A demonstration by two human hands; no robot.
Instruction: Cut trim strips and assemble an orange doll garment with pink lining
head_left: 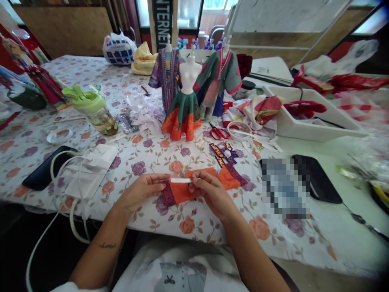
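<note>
A short white strip (180, 180) is stretched level between my two hands, just over the tablecloth. My left hand (142, 190) pinches its left end between thumb and fingers. The right end is pinched in my right hand (209, 190). Beneath the strip lies an orange cloth piece (180, 192) with purple patterned ends, partly hidden by my right hand. Farther back, small purple and yellow patterned cloth pieces (224, 154) lie near red-handled scissors (219, 133) and a roll of tape (239, 129).
Three small dress forms stand ahead, the middle one (190, 75) wearing a green and orange skirt (182, 115). A green-lidded bottle (94, 109) and a white power strip (91, 170) with looping cables are to the left. At right are a black phone (317, 178) and a white tray (319, 125).
</note>
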